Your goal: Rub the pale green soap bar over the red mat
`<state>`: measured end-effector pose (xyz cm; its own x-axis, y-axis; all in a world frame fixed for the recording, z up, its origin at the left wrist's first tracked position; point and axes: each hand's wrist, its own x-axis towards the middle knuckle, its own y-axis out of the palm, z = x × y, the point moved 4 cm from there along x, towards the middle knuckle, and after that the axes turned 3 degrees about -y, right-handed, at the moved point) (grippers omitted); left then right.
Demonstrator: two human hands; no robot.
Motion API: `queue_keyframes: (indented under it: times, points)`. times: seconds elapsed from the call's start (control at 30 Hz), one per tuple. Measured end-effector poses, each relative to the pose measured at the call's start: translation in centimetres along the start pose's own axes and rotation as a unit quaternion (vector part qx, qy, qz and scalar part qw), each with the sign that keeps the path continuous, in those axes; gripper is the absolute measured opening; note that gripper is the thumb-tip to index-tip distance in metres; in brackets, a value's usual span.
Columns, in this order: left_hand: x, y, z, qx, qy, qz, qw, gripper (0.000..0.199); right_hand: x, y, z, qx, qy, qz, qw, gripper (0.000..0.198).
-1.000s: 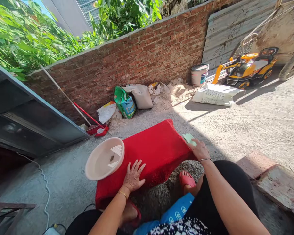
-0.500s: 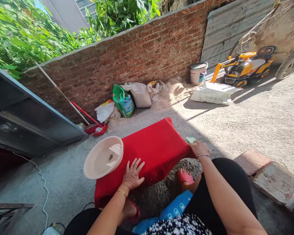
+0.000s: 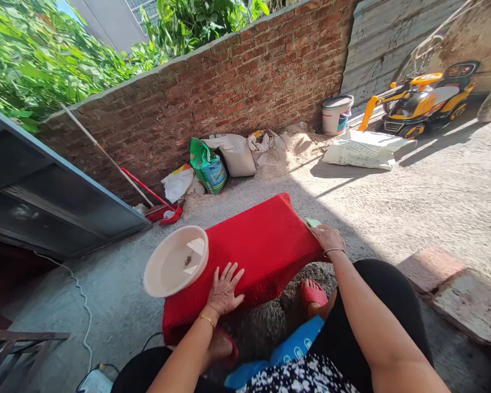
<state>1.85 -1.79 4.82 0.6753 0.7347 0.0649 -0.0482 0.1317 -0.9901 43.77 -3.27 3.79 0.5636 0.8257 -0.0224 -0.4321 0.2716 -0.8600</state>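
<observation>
My left hand (image 3: 225,289) lies flat, fingers spread, palm down on the near edge of the red rug (image 3: 253,251), gripping nothing. My right hand (image 3: 329,238) sits at the rug's right corner, fingers curled over a small pale green bar, likely soap (image 3: 312,222), which pokes out past my fingertips; can't tell how firmly it is held. Hands are well apart, one at each side of the rug. The rug is spread on the concrete floor (image 3: 413,202) right in front of me, its far end raised a bit. A cream plastic basin (image 3: 175,261) rests tilted on the rug's left edge, just beside my left hand but not touching it, with a dark speck inside. My feet in red sandals (image 3: 313,295) are near the rug's front edge. Behind, along the brick wall (image 3: 245,87): a red-handled broom and dustpan (image 3: 159,210), a green bag (image 3: 208,166), pale sacks (image 3: 235,153), a white bucket (image 3: 336,114). A white sack (image 3: 362,150) lies flat on the floor and a yellow toy excavator (image 3: 423,103) stands far right.
</observation>
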Motion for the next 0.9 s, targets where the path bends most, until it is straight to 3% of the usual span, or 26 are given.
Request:
queue_keyframes:
  times: [0.07, 0.1, 0.2, 0.33, 0.43, 0.5, 0.6, 0.67, 0.7, 0.77, 0.9]
  points:
    - [0.0, 0.0, 0.0, 0.000, 0.000, -0.002, 1.000, 0.074, -0.7, -0.3, -0.6, 0.021, 0.089, -0.017, 0.996, 0.040]
    - [0.0, 0.0, 0.0, 0.000, 0.000, -0.003, 1.000, 0.074, -1.3, -0.4, -0.2, 0.032, 0.091, -0.029, 0.995, 0.043]
    - [0.0, 0.2, 0.0, -0.001, 0.002, -0.004, 1.000, 0.075, -3.7, -0.3, 3.5, 0.027, -0.066, -0.070, 0.995, 0.039]
    - [-0.1, 0.5, 0.3, -0.001, 0.005, -0.005, 1.000, 0.075, -8.2, 2.1, 10.0, -0.025, -0.312, -0.045, 0.949, 0.038]
    - [-0.1, 0.5, 0.3, 0.002, 0.007, -0.005, 1.000, 0.075, -9.5, 3.3, 11.9, -0.056, -0.395, -0.018, 0.917, 0.038]
    - [-0.1, 0.4, 0.2, 0.004, 0.007, -0.003, 1.000, 0.076, -8.2, 2.8, 10.6, -0.076, -0.352, -0.029, 0.933, 0.038]
    - [0.0, 0.2, 0.0, 0.001, 0.004, -0.001, 1.000, 0.076, -4.5, 0.1, 5.4, -0.103, -0.150, -0.079, 0.980, 0.038]
    - [0.0, 0.2, 0.0, -0.004, 0.003, -0.001, 1.000, 0.076, -3.1, -1.9, 2.3, -0.108, -0.024, -0.114, 0.987, 0.039]
    - [0.0, 0.2, 0.0, -0.007, 0.004, 0.000, 1.000, 0.076, -2.9, -2.6, 1.5, -0.105, 0.006, -0.126, 0.987, 0.040]
    - [0.0, 0.2, 0.1, -0.009, 0.005, 0.000, 1.000, 0.076, -3.9, -3.1, 1.7, -0.092, -0.014, -0.122, 0.988, 0.039]
    - [-0.1, 0.3, 0.1, -0.012, 0.007, -0.003, 1.000, 0.077, -9.3, -0.7, 6.1, -0.074, -0.225, -0.044, 0.970, 0.036]
